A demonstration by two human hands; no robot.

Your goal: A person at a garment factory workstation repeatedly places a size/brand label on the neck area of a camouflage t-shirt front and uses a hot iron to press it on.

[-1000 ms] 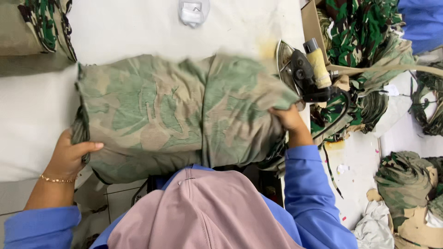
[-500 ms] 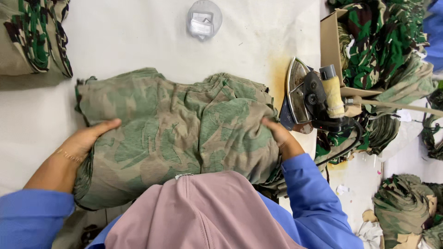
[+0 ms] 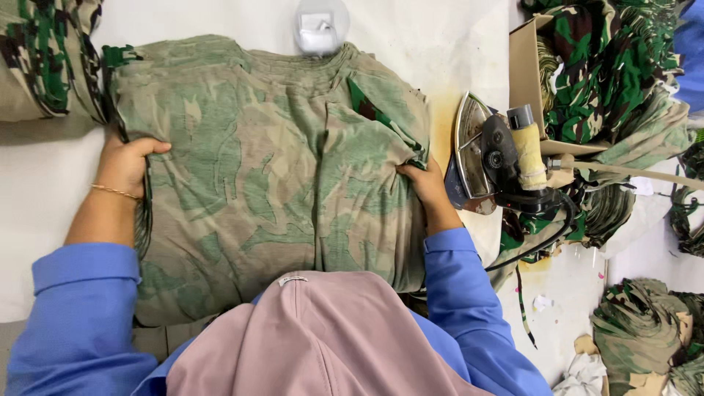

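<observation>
A white table (image 3: 469,44) fills most of the view. On it, spread flat and inside out, lies a faded camouflage shirt (image 3: 271,169), its neckline toward the far edge and its hem toward the person, who wears blue sleeves and a pink head covering. The shirt covers the middle of the table from left hand to right hand.

To the right, past the table edge, a heap of darker green camouflage cloth (image 3: 616,81) spills out of and around a cardboard box (image 3: 524,66). Another folded camouflage piece (image 3: 44,59) lies at the far left corner, just beside the shirt's shoulder. More bundles (image 3: 645,330) sit on the floor at lower right.

An iron (image 3: 495,158) stands on its side at the table's right edge, soleplate facing the shirt, its black cord hanging down toward the floor. It is near the right hand but not touching it.

The left hand (image 3: 128,165), with a thin gold bracelet on the wrist, grips the shirt's left edge, fingers curled over the fabric. The right hand (image 3: 425,187) clutches the right edge, fingers closed on a fold where a strip of the darker green face shows.

A small clear plastic object (image 3: 320,26) lies at the neckline, touching the collar.
</observation>
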